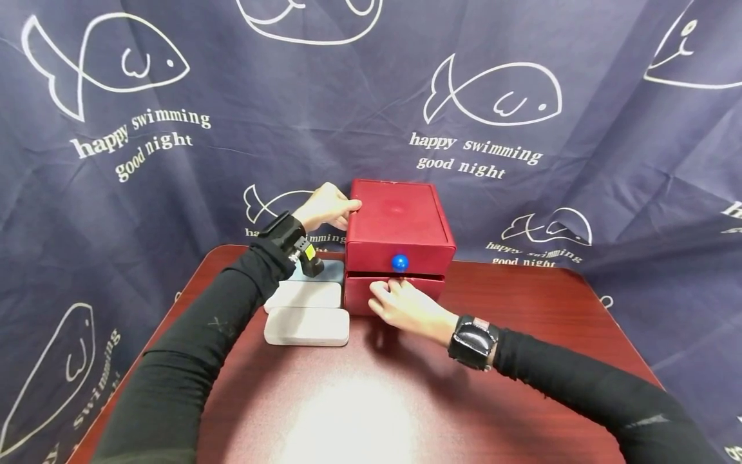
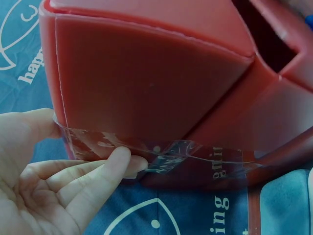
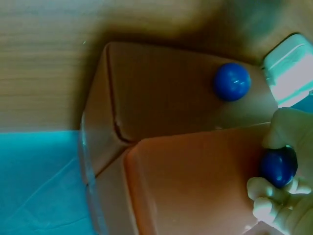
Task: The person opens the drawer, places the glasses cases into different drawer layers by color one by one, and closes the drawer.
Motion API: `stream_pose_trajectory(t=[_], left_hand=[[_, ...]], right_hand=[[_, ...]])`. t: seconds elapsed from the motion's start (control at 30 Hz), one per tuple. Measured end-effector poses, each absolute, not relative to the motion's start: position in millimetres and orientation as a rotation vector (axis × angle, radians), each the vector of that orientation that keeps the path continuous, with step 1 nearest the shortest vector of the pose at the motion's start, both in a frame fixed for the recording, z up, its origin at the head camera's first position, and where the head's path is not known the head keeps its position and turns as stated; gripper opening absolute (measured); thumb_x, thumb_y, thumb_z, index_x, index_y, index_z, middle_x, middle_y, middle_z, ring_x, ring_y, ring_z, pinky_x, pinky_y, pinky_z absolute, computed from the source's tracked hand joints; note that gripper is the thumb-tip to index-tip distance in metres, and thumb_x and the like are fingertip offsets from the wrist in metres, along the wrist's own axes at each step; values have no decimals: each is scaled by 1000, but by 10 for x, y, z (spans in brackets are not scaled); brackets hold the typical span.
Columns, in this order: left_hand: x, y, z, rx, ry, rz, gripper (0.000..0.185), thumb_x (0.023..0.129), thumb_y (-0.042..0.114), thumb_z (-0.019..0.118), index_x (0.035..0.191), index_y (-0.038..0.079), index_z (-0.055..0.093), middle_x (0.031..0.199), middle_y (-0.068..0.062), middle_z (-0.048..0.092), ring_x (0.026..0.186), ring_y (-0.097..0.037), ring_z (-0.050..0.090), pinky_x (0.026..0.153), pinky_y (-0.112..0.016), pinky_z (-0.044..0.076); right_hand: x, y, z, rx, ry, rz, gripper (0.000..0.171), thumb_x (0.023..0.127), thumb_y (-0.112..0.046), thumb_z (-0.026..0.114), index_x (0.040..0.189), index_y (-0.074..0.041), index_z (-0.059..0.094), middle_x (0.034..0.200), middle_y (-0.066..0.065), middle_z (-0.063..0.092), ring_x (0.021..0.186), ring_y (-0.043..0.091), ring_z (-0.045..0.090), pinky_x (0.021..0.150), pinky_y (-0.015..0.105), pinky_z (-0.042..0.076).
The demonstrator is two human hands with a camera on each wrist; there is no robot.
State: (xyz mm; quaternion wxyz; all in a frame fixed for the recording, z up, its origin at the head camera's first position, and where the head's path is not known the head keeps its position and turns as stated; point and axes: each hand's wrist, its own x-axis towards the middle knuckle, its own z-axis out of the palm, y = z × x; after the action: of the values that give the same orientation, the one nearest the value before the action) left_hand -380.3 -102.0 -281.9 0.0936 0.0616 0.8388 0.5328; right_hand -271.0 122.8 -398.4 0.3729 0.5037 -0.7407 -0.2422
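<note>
A red two-drawer box (image 1: pixel 397 212) stands at the back of the table. My left hand (image 1: pixel 329 205) holds it at the rear left, with the thumb over its top edge. In the left wrist view, fingers (image 2: pixel 93 191) of that hand lie by clear tape (image 2: pixel 171 149) on the box's side. My right hand (image 1: pixel 408 308) is at the front of the lower drawer (image 1: pixel 359 293), which stands slightly out with a dark gap above it. In the right wrist view, that hand pinches a blue knob (image 3: pixel 279 166). The upper drawer's blue knob (image 1: pixel 400 263) is untouched.
Left of the box lie two whitish rounded cases, the nearer case (image 1: pixel 307 327) in front of the other case (image 1: pixel 307 295). A light blue case (image 1: pixel 332 271) lies behind them, close to the box. A dark blue curtain (image 1: pixel 324 116) with fish drawings hangs behind the reddish table (image 1: pixel 493 412).
</note>
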Motion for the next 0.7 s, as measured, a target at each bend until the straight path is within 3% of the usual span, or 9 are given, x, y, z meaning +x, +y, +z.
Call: stream_pose_trajectory(t=[0.33, 0.53, 0.7], left_hand=[[-3806, -1010, -2800, 183, 2487, 1593, 37, 96, 16, 68, 115, -16, 66, 79, -11, 72, 63, -16, 73, 79, -40, 61], [-3791, -1003, -2802, 169, 2478, 1593, 38, 96, 16, 67, 117, -16, 65, 78, -10, 72, 61, -15, 72, 79, -39, 61], [-3776, -1006, -2804, 184, 2498, 1575, 36, 97, 16, 67, 115, -15, 67, 88, -17, 75, 64, -17, 74, 79, -39, 62]], right_hand=[[-2346, 1262, -3905, 1358, -1924, -662, 24, 82, -21, 84, 94, -13, 65, 96, 8, 51, 69, 21, 53, 61, 29, 51], [-2121, 1283, -3880, 1367, -1897, -643, 22, 81, -19, 83, 90, -14, 63, 94, 6, 50, 66, 19, 51, 57, 27, 46], [-1959, 1291, -3867, 1393, -1880, -649, 17, 83, -17, 78, 88, -15, 62, 92, 5, 50, 63, 17, 49, 55, 27, 44]])
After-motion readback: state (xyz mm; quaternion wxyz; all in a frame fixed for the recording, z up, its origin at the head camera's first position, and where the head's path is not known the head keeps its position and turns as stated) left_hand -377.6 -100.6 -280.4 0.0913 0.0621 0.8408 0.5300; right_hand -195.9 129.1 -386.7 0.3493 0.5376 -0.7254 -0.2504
